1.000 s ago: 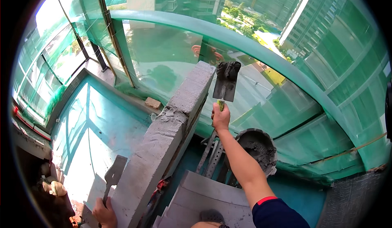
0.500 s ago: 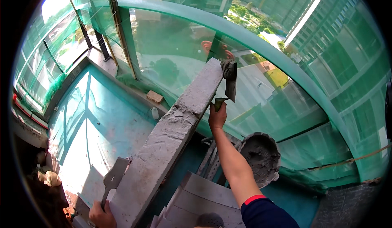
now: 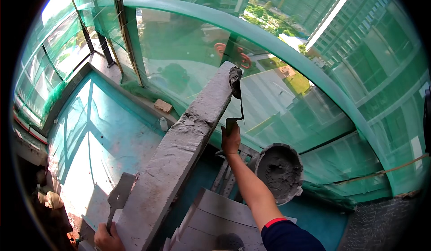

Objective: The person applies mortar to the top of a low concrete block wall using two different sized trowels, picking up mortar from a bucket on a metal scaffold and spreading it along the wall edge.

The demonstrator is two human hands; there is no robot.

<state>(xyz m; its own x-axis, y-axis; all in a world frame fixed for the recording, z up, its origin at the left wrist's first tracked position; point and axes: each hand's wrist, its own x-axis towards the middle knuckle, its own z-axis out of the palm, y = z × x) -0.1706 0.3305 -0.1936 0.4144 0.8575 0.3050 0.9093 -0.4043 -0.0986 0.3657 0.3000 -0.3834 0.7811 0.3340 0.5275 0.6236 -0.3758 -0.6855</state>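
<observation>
My right hand [image 3: 230, 139] is closed round the handle of a trowel [image 3: 242, 105], whose blade now stands nearly edge-on. Grey mortar [image 3: 235, 81] clings between that blade and the far end of a narrow block wall [image 3: 179, 147]. At lower left, my left hand [image 3: 109, 237] grips a second trowel [image 3: 120, 195] by its handle. The flat grey blade of this one points up and away beside the wall's left edge. Rough, broken mortar marks the middle of the wall's top.
Right of my forearm stands a round bucket [image 3: 279, 173] of wet mortar. Below it are a stepped platform [image 3: 220, 219] and a metal frame. A brick [image 3: 163, 106] and a small bottle [image 3: 163, 124] rest left of the wall. Green netting [image 3: 287, 129] and a curved rail [image 3: 310, 66] border the drop beyond.
My right hand has turned its trowel from showing its flat blade to edge-on, with mortar pressed against the wall's end. The left hand keeps its trowel nearly in place; the view shifts slightly.
</observation>
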